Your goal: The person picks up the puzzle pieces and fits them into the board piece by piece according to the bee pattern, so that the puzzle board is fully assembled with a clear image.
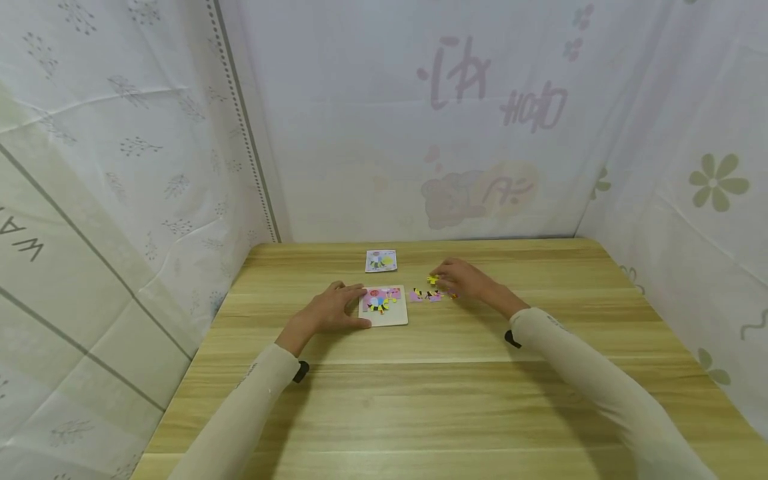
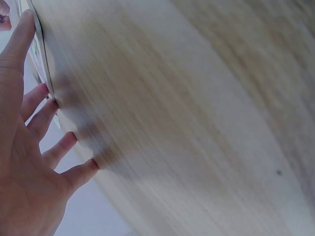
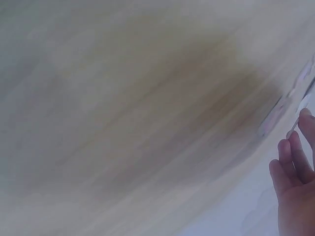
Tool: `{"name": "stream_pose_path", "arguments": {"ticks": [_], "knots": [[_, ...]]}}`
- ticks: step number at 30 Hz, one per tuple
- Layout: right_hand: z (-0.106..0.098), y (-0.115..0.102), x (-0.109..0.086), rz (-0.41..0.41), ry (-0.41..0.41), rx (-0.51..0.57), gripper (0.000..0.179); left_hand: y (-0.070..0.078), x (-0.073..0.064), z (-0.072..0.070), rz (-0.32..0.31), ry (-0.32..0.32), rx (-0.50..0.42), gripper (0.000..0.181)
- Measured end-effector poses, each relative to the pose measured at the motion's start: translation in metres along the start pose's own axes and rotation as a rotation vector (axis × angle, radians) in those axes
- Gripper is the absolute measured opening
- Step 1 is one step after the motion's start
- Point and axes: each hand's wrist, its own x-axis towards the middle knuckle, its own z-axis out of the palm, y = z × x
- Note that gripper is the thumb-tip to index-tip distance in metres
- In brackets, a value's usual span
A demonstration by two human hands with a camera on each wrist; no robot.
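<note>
A square wooden puzzle board [image 1: 390,320] lies on the table, its upper part filled with pieces of a bee picture on pink. At its left side is my left hand [image 1: 333,309], thumb at the near corner and fingers spread along the far part of that edge. In the left wrist view the fingertips touch board and tabletop. To the board's right, my right hand [image 1: 468,280] pinches a yellow puzzle piece [image 1: 432,279] between thumb and fingers. The right wrist view shows this piece edge-on, raised off the table. Several loose puzzle pieces [image 1: 418,295] lie below that hand.
Behind the board lies a small picture card [image 1: 381,261] with a similar bee. The wood-grain table [image 1: 414,407] reaches back to a printed curtain [image 1: 360,120], and more printed cloth hangs at both sides. Both forearms come in over the table's front.
</note>
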Motion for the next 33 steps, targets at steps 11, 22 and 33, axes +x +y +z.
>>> {"name": "stream_pose_path", "arguments": {"ticks": [11, 22, 33], "knots": [[0.008, -0.024, 0.012, -0.045, -0.018, -0.030, 0.025, -0.003, 0.000, 0.002, 0.003, 0.008, -0.005, 0.091], [0.018, -0.042, 0.019, -0.121, -0.004, -0.016, 0.025, -0.001, 0.001, 0.001, -0.008, 0.004, 0.004, 0.092], [0.029, -0.059, 0.029, -0.127, -0.022, -0.011, 0.020, -0.002, 0.001, 0.003, -0.031, 0.001, -0.004, 0.091]]}}
